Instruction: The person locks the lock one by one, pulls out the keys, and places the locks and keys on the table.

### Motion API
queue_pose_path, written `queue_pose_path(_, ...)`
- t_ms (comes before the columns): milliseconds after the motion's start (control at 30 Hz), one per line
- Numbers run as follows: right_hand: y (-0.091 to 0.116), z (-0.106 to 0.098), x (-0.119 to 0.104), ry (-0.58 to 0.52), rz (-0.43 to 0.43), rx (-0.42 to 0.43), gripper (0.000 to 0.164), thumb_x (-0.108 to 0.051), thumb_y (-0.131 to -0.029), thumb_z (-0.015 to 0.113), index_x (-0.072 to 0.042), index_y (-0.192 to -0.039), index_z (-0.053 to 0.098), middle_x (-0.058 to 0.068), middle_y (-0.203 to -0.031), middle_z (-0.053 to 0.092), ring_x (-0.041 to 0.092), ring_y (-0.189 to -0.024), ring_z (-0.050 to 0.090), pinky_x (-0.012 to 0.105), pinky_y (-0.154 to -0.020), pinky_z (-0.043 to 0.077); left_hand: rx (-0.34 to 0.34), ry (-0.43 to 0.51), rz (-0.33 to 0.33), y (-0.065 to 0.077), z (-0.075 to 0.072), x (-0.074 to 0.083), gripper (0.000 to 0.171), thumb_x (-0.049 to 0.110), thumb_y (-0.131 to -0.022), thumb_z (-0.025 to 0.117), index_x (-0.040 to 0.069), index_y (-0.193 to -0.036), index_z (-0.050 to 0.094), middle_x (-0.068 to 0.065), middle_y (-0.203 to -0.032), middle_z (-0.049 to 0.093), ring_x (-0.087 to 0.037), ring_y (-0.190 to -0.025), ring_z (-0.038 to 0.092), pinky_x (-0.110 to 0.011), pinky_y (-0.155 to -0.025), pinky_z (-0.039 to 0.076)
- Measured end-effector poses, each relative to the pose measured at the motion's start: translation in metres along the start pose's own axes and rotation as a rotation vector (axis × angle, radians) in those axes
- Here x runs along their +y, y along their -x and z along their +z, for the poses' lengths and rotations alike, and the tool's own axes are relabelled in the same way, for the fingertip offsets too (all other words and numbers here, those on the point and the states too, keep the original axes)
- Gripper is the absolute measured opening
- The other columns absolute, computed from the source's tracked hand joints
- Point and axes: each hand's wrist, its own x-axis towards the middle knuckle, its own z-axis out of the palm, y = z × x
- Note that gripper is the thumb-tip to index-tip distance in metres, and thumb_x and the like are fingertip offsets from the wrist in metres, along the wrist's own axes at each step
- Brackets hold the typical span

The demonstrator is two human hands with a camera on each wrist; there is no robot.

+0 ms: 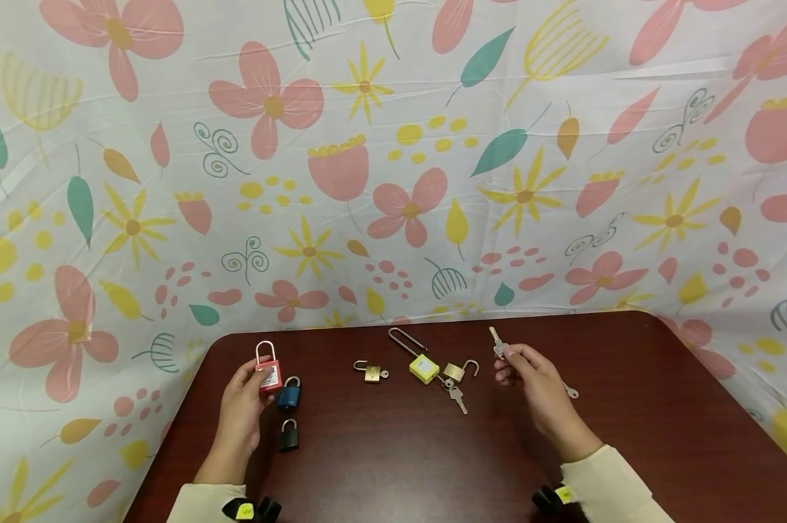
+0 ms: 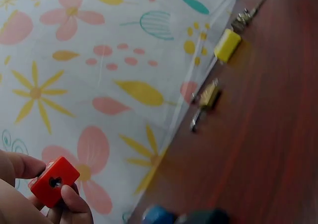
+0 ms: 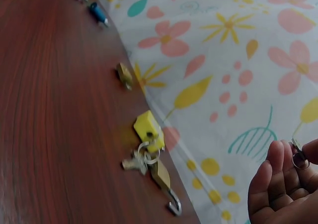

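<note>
My left hand (image 1: 236, 418) grips a red padlock (image 1: 271, 376) with a white label, its shackle pointing up. The left wrist view shows the keyhole in the underside of the red padlock (image 2: 62, 173). At the right, a small silver key (image 1: 500, 347) is pinched between the thumb and fingers of my right hand (image 1: 540, 396). A ring hangs from this key (image 3: 300, 159) in the right wrist view. Close beside the left hand are a blue padlock (image 1: 289, 394) and, nearer the front, a black padlock (image 1: 288, 436).
Mid-table lie a brass padlock (image 1: 373, 374), a yellow padlock (image 1: 424, 368) with a long shackle, and another brass padlock (image 1: 454, 373), its shackle swung open. Ringed keys (image 1: 457, 396) lie beside them. A silver piece (image 1: 571, 391) shows behind the right hand. Flowered cloth (image 1: 393, 181) hangs behind the table.
</note>
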Motion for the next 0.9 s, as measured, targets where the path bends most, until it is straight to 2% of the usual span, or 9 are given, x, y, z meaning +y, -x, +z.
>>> queue_pose_path(333, 0.001, -0.024, 0.005, 0.053, 0.022, 0.022, 0.03, -0.02, -0.101, 0.048, 0.01, -0.106, 0.051, 0.017, -0.091, 0.061, 0.02, -0.076, 0.059, 0.032, -0.069, 0.052, 0.063, -0.163, -0.028, 0.0, -0.03, -0.015, 0.032, 0.019, -0.097, 0.056, 0.002, -0.124, 0.05, -0.001, -0.095, 0.051, -0.009, -0.074, 0.05, -0.024, -0.061, 0.048)
queue_pose_path(533, 0.001, -0.043, 0.013, 0.118, 0.006, 0.04, 0.034, -0.019, -0.101, 0.048, 0.013, -0.11, 0.051, 0.018, -0.092, 0.06, 0.024, -0.08, 0.059, 0.031, -0.069, 0.052, 0.017, -0.304, -0.05, -0.002, -0.044, -0.017, 0.034, 0.021, -0.098, 0.053, 0.002, -0.125, 0.048, -0.005, -0.099, 0.05, -0.012, -0.079, 0.051, -0.029, -0.065, 0.048)
queue_pose_path(767, 0.002, -0.057, 0.018, 0.175, 0.022, 0.04, 0.035, -0.021, -0.101, 0.049, 0.012, -0.111, 0.053, 0.003, -0.088, 0.063, 0.016, -0.079, 0.059, 0.026, -0.069, 0.051, -0.051, -0.421, -0.085, 0.0, -0.052, -0.02, 0.036, 0.02, -0.097, 0.054, 0.001, -0.127, 0.046, -0.01, -0.107, 0.052, -0.016, -0.083, 0.051, -0.033, -0.069, 0.049)
queue_pose_path(900, 0.002, -0.062, 0.02, 0.254, 0.035, 0.048, 0.034, -0.022, -0.101, 0.049, 0.01, -0.111, 0.055, 0.003, -0.089, 0.064, 0.018, -0.08, 0.06, 0.025, -0.068, 0.051, -0.088, -0.467, -0.078, 0.001, -0.054, -0.022, 0.035, 0.018, -0.096, 0.057, -0.001, -0.124, 0.047, -0.011, -0.102, 0.055, -0.017, -0.079, 0.053, -0.034, -0.068, 0.049)
